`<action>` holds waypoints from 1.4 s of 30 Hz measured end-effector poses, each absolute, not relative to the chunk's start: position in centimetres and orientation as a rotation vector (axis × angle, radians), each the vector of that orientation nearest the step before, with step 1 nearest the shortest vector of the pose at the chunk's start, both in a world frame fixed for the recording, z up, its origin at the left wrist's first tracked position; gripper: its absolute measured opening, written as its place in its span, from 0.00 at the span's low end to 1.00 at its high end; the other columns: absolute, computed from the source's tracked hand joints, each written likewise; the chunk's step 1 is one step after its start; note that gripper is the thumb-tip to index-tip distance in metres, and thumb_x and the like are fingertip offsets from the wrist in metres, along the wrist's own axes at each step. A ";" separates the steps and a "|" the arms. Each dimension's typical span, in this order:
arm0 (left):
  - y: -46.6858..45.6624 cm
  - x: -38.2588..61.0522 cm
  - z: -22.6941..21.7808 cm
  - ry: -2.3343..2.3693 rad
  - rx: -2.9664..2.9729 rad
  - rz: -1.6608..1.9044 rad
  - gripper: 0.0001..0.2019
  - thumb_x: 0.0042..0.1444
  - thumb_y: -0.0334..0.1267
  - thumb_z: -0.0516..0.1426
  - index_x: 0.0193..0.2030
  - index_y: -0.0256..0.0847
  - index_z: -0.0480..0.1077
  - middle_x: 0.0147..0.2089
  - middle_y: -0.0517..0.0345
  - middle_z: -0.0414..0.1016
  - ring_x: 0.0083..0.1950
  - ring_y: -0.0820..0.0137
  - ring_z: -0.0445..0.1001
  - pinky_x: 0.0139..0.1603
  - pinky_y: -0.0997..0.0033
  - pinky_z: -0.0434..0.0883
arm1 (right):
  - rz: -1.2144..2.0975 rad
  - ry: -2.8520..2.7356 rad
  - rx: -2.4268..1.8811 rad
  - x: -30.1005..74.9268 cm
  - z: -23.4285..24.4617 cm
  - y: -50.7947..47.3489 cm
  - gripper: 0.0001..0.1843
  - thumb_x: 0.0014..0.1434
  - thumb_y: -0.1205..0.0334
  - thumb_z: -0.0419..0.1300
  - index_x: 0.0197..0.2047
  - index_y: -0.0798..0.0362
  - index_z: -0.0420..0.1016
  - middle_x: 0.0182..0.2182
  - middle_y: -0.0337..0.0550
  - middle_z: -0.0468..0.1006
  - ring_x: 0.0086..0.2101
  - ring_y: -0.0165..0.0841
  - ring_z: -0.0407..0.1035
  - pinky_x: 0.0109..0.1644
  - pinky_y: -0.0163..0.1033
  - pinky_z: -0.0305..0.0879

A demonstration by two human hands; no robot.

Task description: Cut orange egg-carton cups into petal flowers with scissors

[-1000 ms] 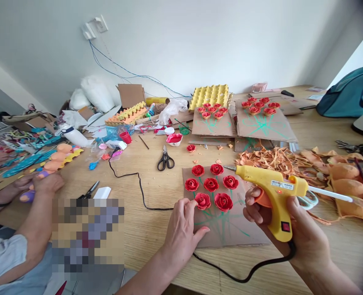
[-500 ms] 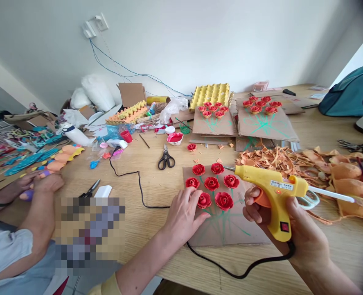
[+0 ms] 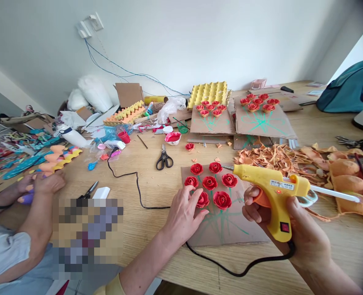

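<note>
**Position of the hot glue gun [image 3: 273,184] at the front cardboard panel [image 3: 230,237]**

The right hand [image 3: 307,235] holds the hot glue gun, its fingers closed around the grip and orange trigger [image 3: 262,198]. The nozzle [image 3: 228,167] points left; in this view its tip appears just beside the rear right rose [image 3: 215,167]. Whether the two touch cannot be told. The indicator light [image 3: 278,191] is lit. A white glue stick [image 3: 336,194] projects from the back of the tool. The black power cord [image 3: 273,259] leaves the base of the handle and curves left.

The front cardboard panel lies flat on the table [image 3: 138,237], directly before the person. It carries seven red craft roses [image 3: 209,182] in rows of two, three and two, with green stem lines drawn on the board.

The left hand [image 3: 183,215] is at the left side of the panel. Its fingers are partly open and curved about the front left rose [image 3: 202,200], with a gap between thumb and forefinger; contact with the petals cannot be confirmed.

Behind the panel are a loose rose [image 3: 190,146] and black-handled scissors [image 3: 164,160]. Orange egg-carton scraps [image 3: 258,157] lie beyond the glue gun.
</note>
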State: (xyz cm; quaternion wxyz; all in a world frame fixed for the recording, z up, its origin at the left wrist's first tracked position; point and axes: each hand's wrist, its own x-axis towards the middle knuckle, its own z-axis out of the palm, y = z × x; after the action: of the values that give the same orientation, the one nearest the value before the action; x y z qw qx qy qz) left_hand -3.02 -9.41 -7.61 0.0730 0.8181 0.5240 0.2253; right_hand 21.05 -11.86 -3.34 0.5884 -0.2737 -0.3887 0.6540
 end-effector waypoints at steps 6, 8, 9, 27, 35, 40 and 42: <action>-8.0 -4.5 -6.9 1.629 2.366 0.879 0.17 0.66 0.36 0.52 0.60 0.43 0.65 0.58 0.45 0.66 0.60 0.58 0.68 0.62 0.53 0.68 | 1.528 -0.912 -0.639 21.0 -3.5 -11.7 0.21 0.62 0.39 0.56 0.45 0.46 0.77 0.39 0.44 0.72 0.29 0.35 0.61 0.34 0.43 0.61; -6.7 -5.1 -6.5 1.624 2.357 0.834 0.17 0.65 0.33 0.52 0.60 0.43 0.66 0.60 0.45 0.67 0.61 0.59 0.68 0.63 0.52 0.68 | 1.527 -0.905 -0.637 21.0 -3.5 -11.7 0.21 0.63 0.40 0.56 0.45 0.46 0.77 0.39 0.44 0.72 0.29 0.35 0.62 0.34 0.43 0.61; -6.1 -5.4 -6.3 1.603 2.364 0.794 0.18 0.64 0.32 0.53 0.60 0.43 0.66 0.61 0.45 0.67 0.61 0.59 0.68 0.63 0.52 0.67 | 1.523 -0.903 -0.637 21.0 -3.4 -11.7 0.21 0.63 0.40 0.55 0.44 0.46 0.77 0.38 0.44 0.72 0.28 0.34 0.62 0.34 0.42 0.61; -2.5 -7.9 -5.3 1.356 1.653 1.068 0.21 0.58 0.44 0.60 0.58 0.43 0.71 0.52 0.49 0.73 0.50 0.64 0.73 0.48 0.66 0.71 | 1.480 -0.971 -0.704 21.0 -4.3 -11.7 0.21 0.63 0.40 0.55 0.44 0.46 0.79 0.41 0.46 0.74 0.31 0.37 0.63 0.34 0.43 0.63; -4.1 -6.3 -4.5 0.775 0.952 1.117 0.18 0.57 0.47 0.62 0.51 0.40 0.74 0.50 0.48 0.74 0.41 0.71 0.69 0.33 0.75 0.62 | 1.455 -1.232 -1.044 21.2 -5.2 -12.6 0.28 0.59 0.33 0.55 0.42 0.48 0.80 0.33 0.47 0.75 0.32 0.40 0.63 0.29 0.40 0.59; -4.4 -6.0 -5.2 0.668 0.866 1.052 0.22 0.57 0.50 0.61 0.54 0.40 0.72 0.45 0.48 0.75 0.39 0.70 0.69 0.34 0.72 0.62 | 1.321 -1.271 -1.183 20.8 -5.6 -13.2 0.26 0.60 0.35 0.57 0.36 0.50 0.81 0.30 0.46 0.75 0.29 0.38 0.64 0.27 0.38 0.61; -4.5 -5.9 -5.5 0.642 0.858 1.025 0.22 0.58 0.49 0.60 0.57 0.42 0.70 0.45 0.49 0.75 0.38 0.70 0.69 0.35 0.72 0.63 | 1.259 -1.321 -1.228 20.8 -5.9 -13.3 0.25 0.60 0.36 0.57 0.36 0.48 0.81 0.30 0.45 0.77 0.29 0.39 0.66 0.29 0.40 0.65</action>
State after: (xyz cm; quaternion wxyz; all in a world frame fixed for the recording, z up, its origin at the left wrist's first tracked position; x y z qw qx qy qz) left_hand -5.93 -4.54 -5.45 0.7375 0.3907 0.2925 0.4668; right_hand 20.77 -13.31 -5.93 0.4537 -0.4975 -0.5351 0.5102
